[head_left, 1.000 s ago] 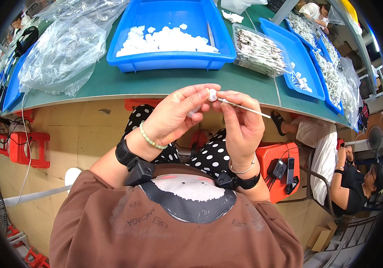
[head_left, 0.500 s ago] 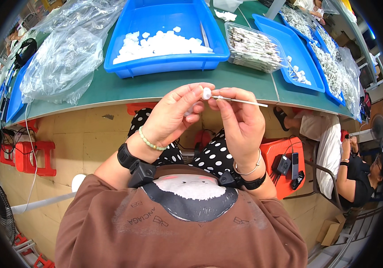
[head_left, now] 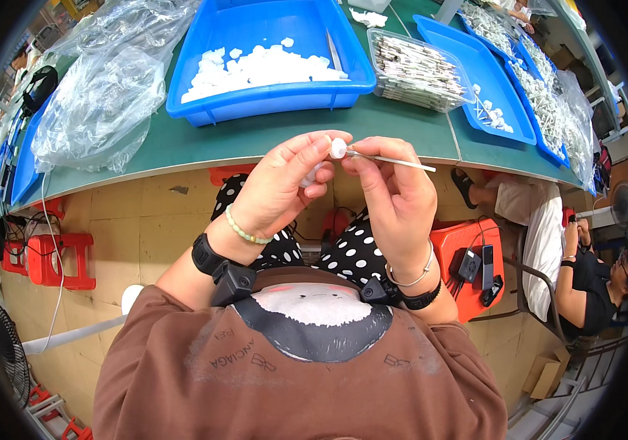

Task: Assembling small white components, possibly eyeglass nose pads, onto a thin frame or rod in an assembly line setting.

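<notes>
The left hand (head_left: 277, 194) pinches a small white round cap (head_left: 338, 148) between thumb and forefinger, held up in the air just short of the edge of the green work surface (head_left: 255, 139). The right hand (head_left: 394, 198) closes its fingers narrowly around a thin pale rod (head_left: 394, 159), whose near end meets the cap while the rest sticks out to the right. Both pieces look very light; the cap seems soft and easy to crush or drop, so a gentle fingertip pinch on its sides suits it. The rod looks stiff but slender and likely to bend, best gripped close to the cap. Behind the hands sit a blue plastic tray of white pieces (head_left: 270, 66), a clear box of rods (head_left: 416, 70) and crumpled clear plastic bags (head_left: 94, 103).
</notes>
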{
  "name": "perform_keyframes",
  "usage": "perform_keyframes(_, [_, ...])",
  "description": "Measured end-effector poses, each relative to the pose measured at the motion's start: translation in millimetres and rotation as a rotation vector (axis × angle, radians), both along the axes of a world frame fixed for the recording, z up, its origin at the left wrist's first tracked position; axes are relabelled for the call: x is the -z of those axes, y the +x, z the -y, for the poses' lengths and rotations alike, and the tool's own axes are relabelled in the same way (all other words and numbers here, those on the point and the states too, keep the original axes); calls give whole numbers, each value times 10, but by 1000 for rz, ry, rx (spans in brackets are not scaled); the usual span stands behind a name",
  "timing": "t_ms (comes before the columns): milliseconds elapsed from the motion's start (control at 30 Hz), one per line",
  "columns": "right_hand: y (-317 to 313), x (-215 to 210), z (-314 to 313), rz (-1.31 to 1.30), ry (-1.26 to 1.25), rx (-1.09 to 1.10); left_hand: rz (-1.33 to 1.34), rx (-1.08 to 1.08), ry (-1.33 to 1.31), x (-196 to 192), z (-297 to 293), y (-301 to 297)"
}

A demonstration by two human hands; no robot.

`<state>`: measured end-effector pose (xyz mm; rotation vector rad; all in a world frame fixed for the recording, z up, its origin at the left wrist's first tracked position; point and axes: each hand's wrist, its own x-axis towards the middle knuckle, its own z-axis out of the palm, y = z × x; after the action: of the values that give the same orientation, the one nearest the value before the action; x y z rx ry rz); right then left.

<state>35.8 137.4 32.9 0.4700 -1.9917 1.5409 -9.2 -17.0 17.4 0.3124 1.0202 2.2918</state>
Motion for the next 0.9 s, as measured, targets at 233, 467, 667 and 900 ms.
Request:
perform_keyframes(233, [29, -16, 1, -21, 15, -4, -22, 34, 10, 23, 10, 1])
perform_keyframes(467, [24, 3, 2, -45, 49, 17, 1, 27, -1, -12, -12, 30])
perform_keyframes(667, [28, -3, -3, -60, 92, 45, -6, 23, -20, -12, -24, 31])
perform_keyframes(900, [30, -64, -6, -70, 177, 55, -9, 8, -19, -29, -20, 34])
